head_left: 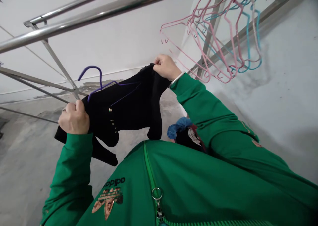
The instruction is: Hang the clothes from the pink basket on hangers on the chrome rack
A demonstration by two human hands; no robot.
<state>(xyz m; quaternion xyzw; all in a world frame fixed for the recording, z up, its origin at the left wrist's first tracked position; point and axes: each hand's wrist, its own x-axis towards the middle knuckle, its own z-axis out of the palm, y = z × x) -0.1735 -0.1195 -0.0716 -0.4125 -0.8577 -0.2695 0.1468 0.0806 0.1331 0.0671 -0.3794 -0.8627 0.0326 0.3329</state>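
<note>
A black garment (pixel 124 110) with small gold buttons stretches between my two hands. My left hand (pixel 74 116), with a ring on one finger, grips its lower left part. My right hand (pixel 166 67) pinches its upper edge, and a metal bangle circles that wrist. A purple wire hanger (pixel 91 74) sits inside the garment, its hook sticking out at the top left and one thin arm showing across the black cloth. The rest of the hanger is hidden by the fabric.
A stainless steel drying rack (pixel 81 19) runs overhead and down to the left. Several pink and blue wire hangers (pixel 223 37) hang at the upper right. Behind are a white wall and a concrete floor. A blue and dark bundle (pixel 185 133) lies near my right elbow.
</note>
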